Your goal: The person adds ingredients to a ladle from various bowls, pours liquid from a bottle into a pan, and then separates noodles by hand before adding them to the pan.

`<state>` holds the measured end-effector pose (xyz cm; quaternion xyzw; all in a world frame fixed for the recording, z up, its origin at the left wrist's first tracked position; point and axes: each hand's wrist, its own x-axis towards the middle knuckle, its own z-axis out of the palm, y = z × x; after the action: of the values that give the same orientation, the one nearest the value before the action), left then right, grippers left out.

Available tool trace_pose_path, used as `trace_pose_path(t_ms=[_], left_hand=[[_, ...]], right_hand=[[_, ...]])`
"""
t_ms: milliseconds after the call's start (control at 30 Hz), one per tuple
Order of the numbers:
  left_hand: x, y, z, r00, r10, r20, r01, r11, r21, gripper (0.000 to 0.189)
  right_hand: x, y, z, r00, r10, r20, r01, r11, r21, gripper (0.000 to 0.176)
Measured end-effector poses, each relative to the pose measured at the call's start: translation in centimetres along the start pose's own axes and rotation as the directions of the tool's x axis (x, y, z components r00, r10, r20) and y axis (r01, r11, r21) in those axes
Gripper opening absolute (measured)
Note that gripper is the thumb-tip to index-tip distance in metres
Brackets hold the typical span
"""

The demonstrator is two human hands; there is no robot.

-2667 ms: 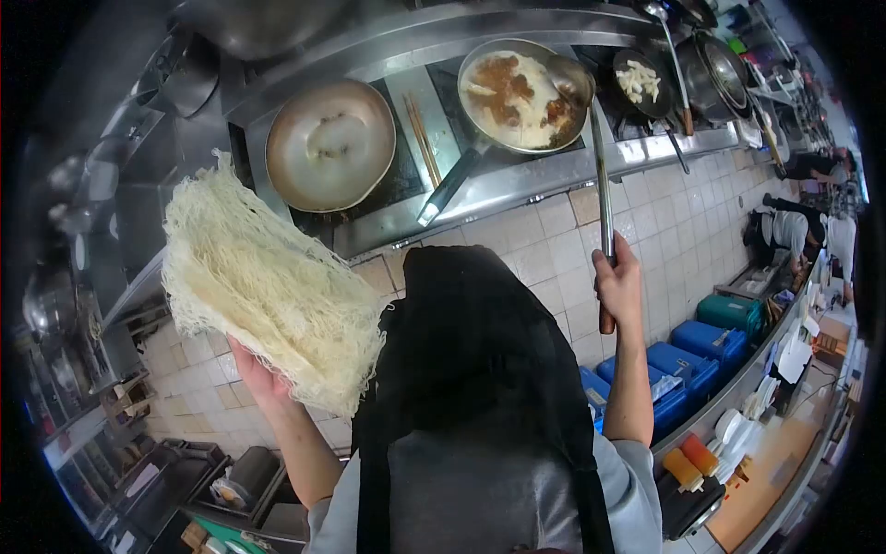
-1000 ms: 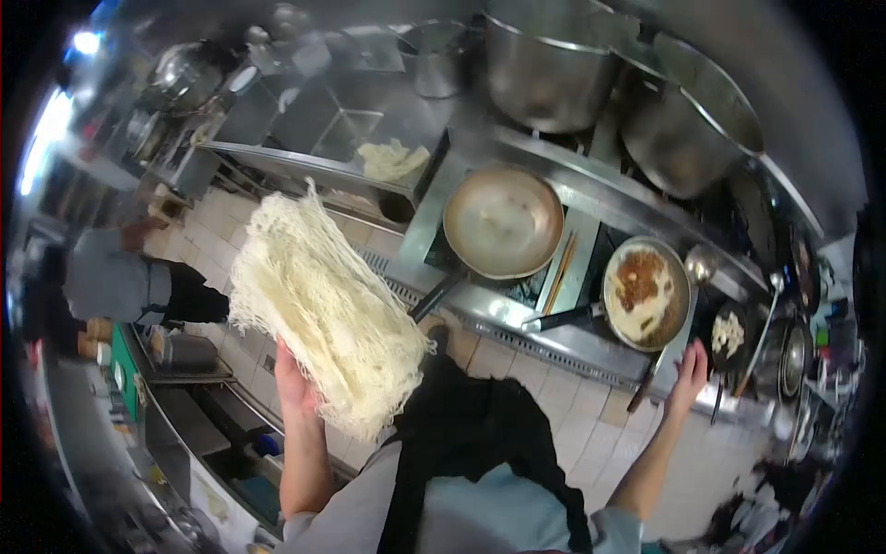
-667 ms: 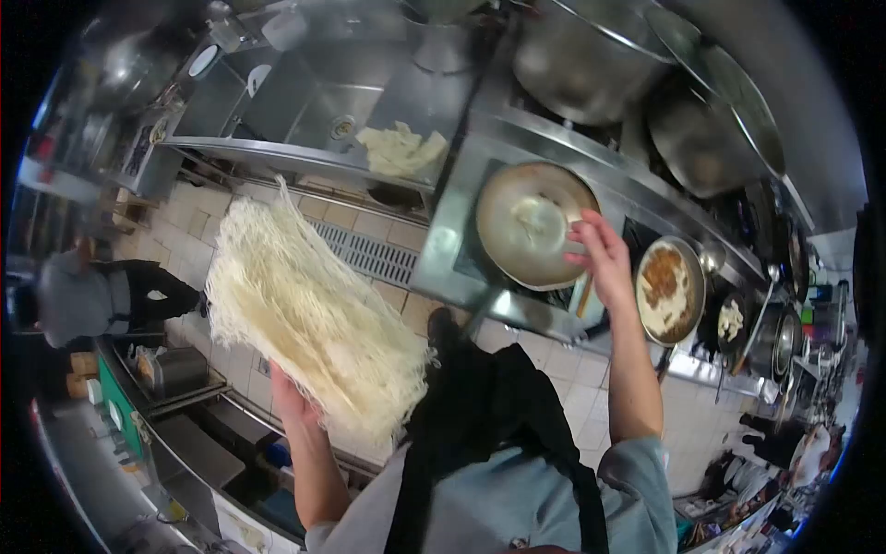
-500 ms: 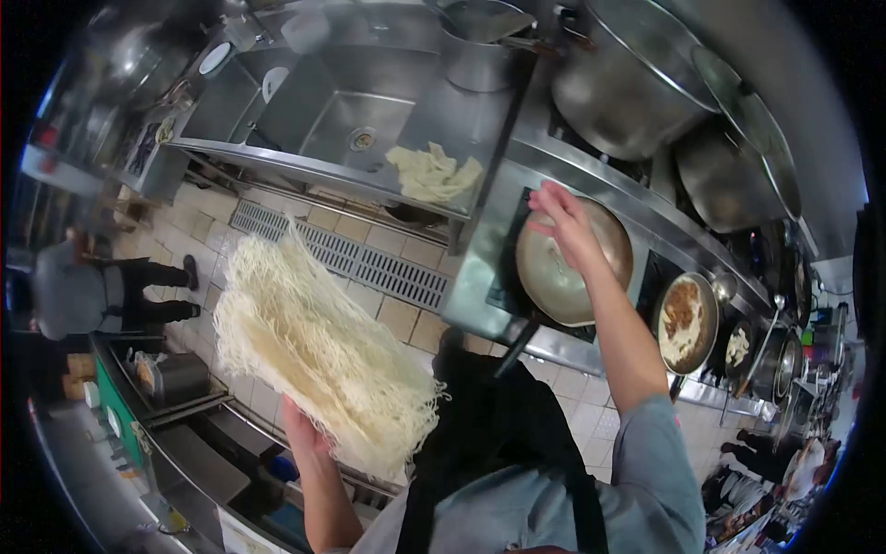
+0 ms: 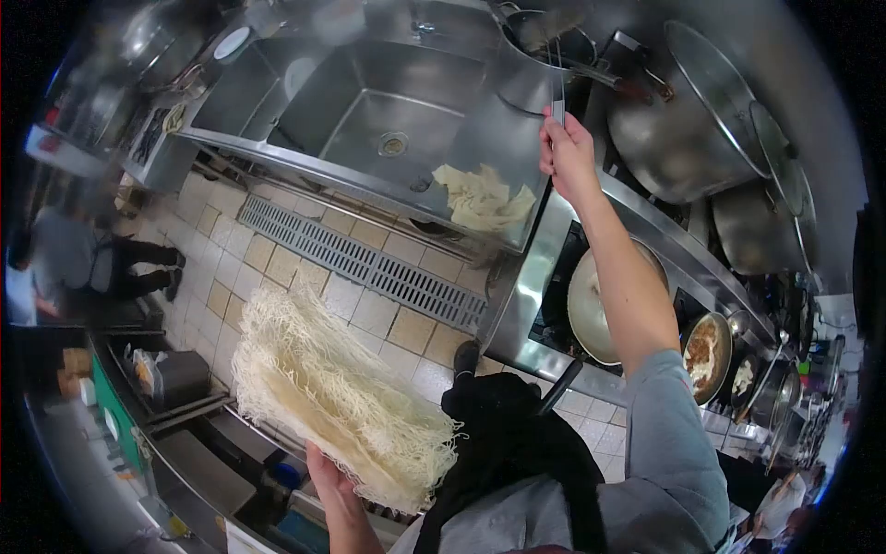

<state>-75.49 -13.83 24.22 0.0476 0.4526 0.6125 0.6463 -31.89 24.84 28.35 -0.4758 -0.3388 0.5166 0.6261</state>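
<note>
My left hand (image 5: 335, 480) is closed on the lower edge of a large, matted sheet of dried rice noodles (image 5: 341, 397), supporting it from beneath; some fingers are hidden under it. Loose strands stick out along its edges. Out at the end of my stretched arm, my right hand (image 5: 569, 157) grips the handle of a thin metal utensil (image 5: 558, 78), perhaps tongs, whose far end reaches toward a steel pot (image 5: 531, 83). Other utensils stand in that pot. Below my right forearm a wide frying pan (image 5: 588, 309) sits on the stove, partly covered by the arm.
A steel sink (image 5: 355, 129) lies ahead, with a crumpled pale cloth (image 5: 484, 198) on its right ledge. Large stockpots (image 5: 678, 138) stand at the back of the stove. Another pan (image 5: 709, 355) holds brown and white food. A person (image 5: 69, 258) stands at the far left.
My right hand has moved from above the frying pan up to the steel pot and closed on the utensil's handle. My left hand still holds the noodles. The view has shifted.
</note>
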Motion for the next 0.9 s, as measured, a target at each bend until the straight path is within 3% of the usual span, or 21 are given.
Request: trace_pose_path(t_ms=[67, 100, 167, 200, 267, 300, 333, 367, 433, 500, 567, 600, 633, 700, 767, 833, 900], left_hand=[[1.4, 0.8, -0.1, 0.971, -0.084, 0.223, 0.128, 0.973, -0.192, 0.062], [1.8, 1.0, 0.3, 0.968, -0.094, 0.233, 0.139, 0.972, -0.187, 0.062], [2.6, 1.4, 1.4, 0.999, -0.050, -0.016, 0.050, 0.998, 0.026, 0.062], [2.6, 1.5, 2.0, 0.997, -0.077, -0.004, 0.077, 0.996, 0.046, 0.062], [2.2, 1.8, 3.6, 0.958, 0.063, -0.278, 0.031, 0.946, 0.322, 0.068], [1.0, 1.8, 5.7, 0.969, -0.012, -0.246, 0.106, 0.922, 0.372, 0.068], [-1.0, 1.4, 8.7, 0.977, 0.213, -0.004, -0.160, 0.749, 0.643, 0.076], [-1.8, 0.7, 10.7, 0.877, 0.361, 0.316, -0.466, 0.480, 0.743, 0.085], [-1.8, -0.4, 11.5, 0.900, 0.374, 0.223, -0.415, 0.577, 0.704, 0.100], [-3.7, -1.0, 13.2, 0.933, 0.278, 0.228, -0.347, 0.536, 0.769, 0.100], [-5.6, -3.2, 14.7, 0.926, 0.362, 0.111, -0.322, 0.600, 0.733, 0.096], [-2.0, -1.7, 11.3, 0.883, 0.349, 0.314, -0.462, 0.528, 0.713, 0.087], [-1.1, -2.1, 10.2, 0.853, 0.351, 0.386, -0.519, 0.497, 0.695, 0.087], [-1.9, -4.0, 10.8, 0.806, 0.359, 0.471, -0.591, 0.432, 0.681, 0.087], [-3.1, -6.0, 10.7, 0.767, 0.347, 0.539, -0.641, 0.379, 0.668, 0.086], [-4.5, -7.9, 10.5, 0.730, 0.327, 0.600, -0.683, 0.319, 0.657, 0.086], [-5.7, -10.1, 10.4, 0.683, 0.314, 0.660, -0.730, 0.252, 0.636, 0.085]], right_hand=[[-2.1, -1.4, -0.2, 0.998, -0.067, 0.009, 0.068, 0.990, -0.126, 0.030], [-3.3, -2.2, -0.6, 0.997, -0.074, -0.003, 0.073, 0.989, -0.130, 0.030], [-6.0, -4.1, -2.1, 0.990, -0.144, 0.003, 0.142, 0.972, -0.186, 0.031], [-7.7, -4.8, -3.3, 0.982, -0.186, 0.000, 0.182, 0.957, -0.224, 0.031], [-12.0, -6.7, -5.8, 0.960, -0.280, 0.003, 0.267, 0.912, -0.310, 0.031], [-14.5, -7.7, -7.1, 0.945, -0.327, -0.027, 0.292, 0.875, -0.387, 0.031], [-17.5, -9.0, -8.0, 0.938, -0.337, -0.083, 0.276, 0.870, -0.408, 0.032], [-19.9, -10.1, -9.3, 0.926, -0.357, -0.123, 0.277, 0.863, -0.422, 0.033], [-24.7, -11.2, -13.4, 0.900, -0.394, -0.188, 0.264, 0.833, -0.486, 0.032], [-28.6, -11.7, -16.4, 0.885, -0.426, -0.189, 0.279, 0.810, -0.516, 0.032], [-33.4, -11.8, -20.1, 0.878, -0.385, -0.286, 0.260, 0.883, -0.390, 0.034], [-34.4, -12.1, -21.1, 0.845, -0.411, -0.342, 0.262, 0.876, -0.405, 0.034], [-36.5, -12.1, -22.4, 0.834, -0.422, -0.355, 0.269, 0.874, -0.406, 0.034], [-40.9, -12.3, -25.3, 0.755, -0.436, -0.490, 0.285, 0.891, -0.353, 0.027], [-44.3, -12.4, -28.1, 0.669, -0.520, -0.531, 0.398, 0.854, -0.334, 0.026], [-47.3, -13.4, -30.5, 0.702, -0.490, -0.517, 0.430, 0.870, -0.241, 0.032], [-50.0, -14.7, -32.6, 0.866, -0.279, -0.415, 0.202, 0.955, -0.219, 0.036]])
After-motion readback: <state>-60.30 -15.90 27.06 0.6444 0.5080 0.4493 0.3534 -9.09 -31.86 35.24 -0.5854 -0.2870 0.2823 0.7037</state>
